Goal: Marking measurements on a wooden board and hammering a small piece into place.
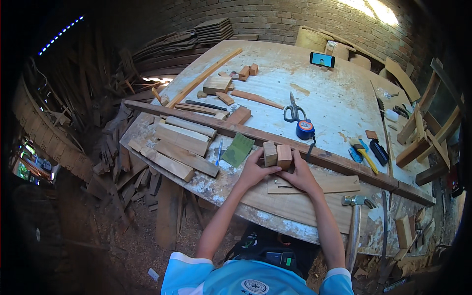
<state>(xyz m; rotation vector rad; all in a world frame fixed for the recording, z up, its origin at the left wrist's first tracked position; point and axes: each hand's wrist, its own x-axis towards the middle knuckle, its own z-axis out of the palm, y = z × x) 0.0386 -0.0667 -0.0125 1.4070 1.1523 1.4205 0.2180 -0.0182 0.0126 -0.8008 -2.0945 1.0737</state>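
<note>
Both hands hold two small wooden blocks side by side above the near edge of the workbench. My left hand (258, 169) has fingers closed round the greyish left block (269, 152), thumb along its bottom. My right hand (300, 174) grips the pinkish right block (284, 153). Beneath them lies a flat board (334, 183) with small metal pieces on it. A long dark beam (354, 167) runs just behind the hands, and a green cloth (237, 148) is to their left, beside a blue pen (219, 150). A hammer (353, 221) rests right of my right forearm.
Wood offcuts (182, 152) lie left; scissors (295, 113), a blue tape measure (305, 129) and a propped phone (322, 60) sit beyond the beam. A yellow-handled tool (366, 157) and wooden frames (423, 142) stand or lie right. Stacked scrap timber (123, 187) fills the floor at left.
</note>
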